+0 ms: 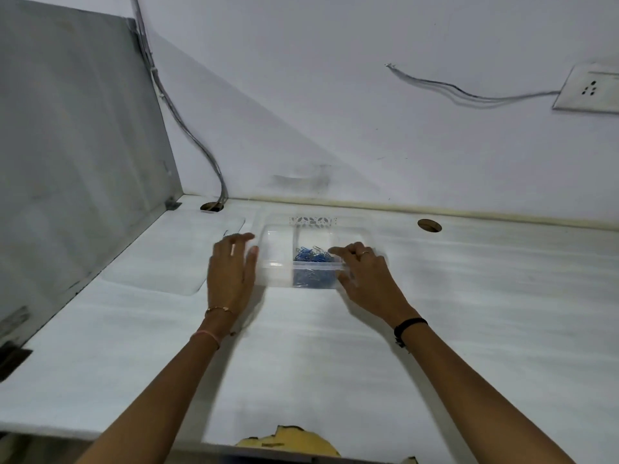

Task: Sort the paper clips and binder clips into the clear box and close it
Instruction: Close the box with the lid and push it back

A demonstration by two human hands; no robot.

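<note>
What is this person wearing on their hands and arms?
Both forearms are bare, with no sleeves in view. At the wrist of the left hand sit a thin gold-coloured bracelet and, further up the arm, a pink thread band. The right hand has a thin ring on one finger and a black band at its wrist.

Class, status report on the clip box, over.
Left hand open beside box. Right hand grips its right end. Blue paper clips in right compartment, box open. Left compartment looks empty.
</note>
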